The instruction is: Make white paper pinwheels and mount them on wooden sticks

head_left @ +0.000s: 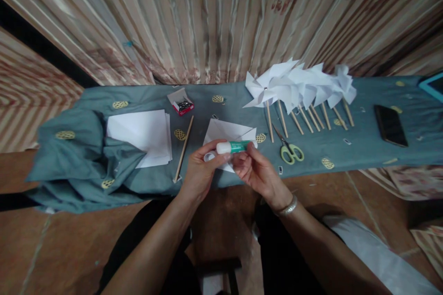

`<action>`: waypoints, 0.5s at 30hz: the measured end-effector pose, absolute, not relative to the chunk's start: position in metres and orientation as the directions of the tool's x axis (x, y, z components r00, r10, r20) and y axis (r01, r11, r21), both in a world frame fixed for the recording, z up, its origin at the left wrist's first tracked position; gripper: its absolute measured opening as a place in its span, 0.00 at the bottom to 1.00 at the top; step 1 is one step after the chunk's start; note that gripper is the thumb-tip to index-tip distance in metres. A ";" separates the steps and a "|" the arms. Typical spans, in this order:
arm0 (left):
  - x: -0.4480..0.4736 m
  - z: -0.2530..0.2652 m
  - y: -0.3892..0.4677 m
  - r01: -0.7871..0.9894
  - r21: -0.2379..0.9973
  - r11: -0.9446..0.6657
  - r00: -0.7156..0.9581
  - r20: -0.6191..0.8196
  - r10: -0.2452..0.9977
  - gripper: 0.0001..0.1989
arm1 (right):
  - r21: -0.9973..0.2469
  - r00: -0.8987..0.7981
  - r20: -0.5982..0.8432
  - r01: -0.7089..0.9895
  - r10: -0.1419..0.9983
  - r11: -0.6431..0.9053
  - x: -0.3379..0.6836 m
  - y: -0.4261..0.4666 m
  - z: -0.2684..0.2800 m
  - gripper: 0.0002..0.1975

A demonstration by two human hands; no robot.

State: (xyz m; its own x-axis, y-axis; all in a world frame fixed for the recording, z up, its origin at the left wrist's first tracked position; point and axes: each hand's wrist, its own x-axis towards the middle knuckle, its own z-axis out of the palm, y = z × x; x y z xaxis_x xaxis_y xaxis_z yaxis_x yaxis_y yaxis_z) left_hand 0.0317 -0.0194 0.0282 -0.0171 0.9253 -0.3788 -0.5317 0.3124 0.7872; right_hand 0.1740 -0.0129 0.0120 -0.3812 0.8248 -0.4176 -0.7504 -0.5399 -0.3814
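Observation:
A green and white glue stick lies level between my two hands, above the near edge of the table. My left hand pinches its white left end. A small white round piece, seemingly a cap, is also tucked in the left fingers. My right hand, with a silver band at the wrist, has thumb and fingers closed on the stick's right end. Beneath and behind them, a creased white paper square rests on the cloth, partly covered by the hands.
White paper pinwheels on wooden sticks lie at the back right. Green-handled scissors and a phone are right of my hands. To the left are a stick, an open box of pins and a paper stack.

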 end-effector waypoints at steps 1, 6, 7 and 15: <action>0.032 0.027 -0.020 -0.520 0.795 0.313 -0.007 -0.370 0.929 0.21 | -0.387 -0.374 -0.425 -0.748 0.824 -0.539 0.173 -0.013 0.012 0.15; 0.024 0.019 -0.020 -0.248 0.954 0.170 -0.042 -0.186 0.982 0.19 | -0.540 -0.251 -0.458 -0.684 0.853 -0.491 0.181 -0.004 0.019 0.17; 0.021 0.017 -0.021 -0.106 0.989 0.100 -0.025 -0.103 0.994 0.15 | -0.581 -0.203 -0.461 -0.666 0.864 -0.467 0.184 -0.002 0.020 0.17; 0.022 0.002 -0.037 0.512 0.644 -0.568 0.419 0.389 0.820 0.16 | -0.800 0.025 -0.433 -0.472 0.901 -0.371 0.205 0.009 0.021 0.14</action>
State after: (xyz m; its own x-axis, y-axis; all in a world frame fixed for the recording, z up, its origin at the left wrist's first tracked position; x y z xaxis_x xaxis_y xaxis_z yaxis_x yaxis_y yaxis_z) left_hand 0.0218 -0.0375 0.0016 0.4190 0.8202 0.3894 0.5123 -0.5677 0.6444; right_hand 0.2048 0.0087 0.0208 0.0249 0.9012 -0.4328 -0.4725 -0.3709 -0.7995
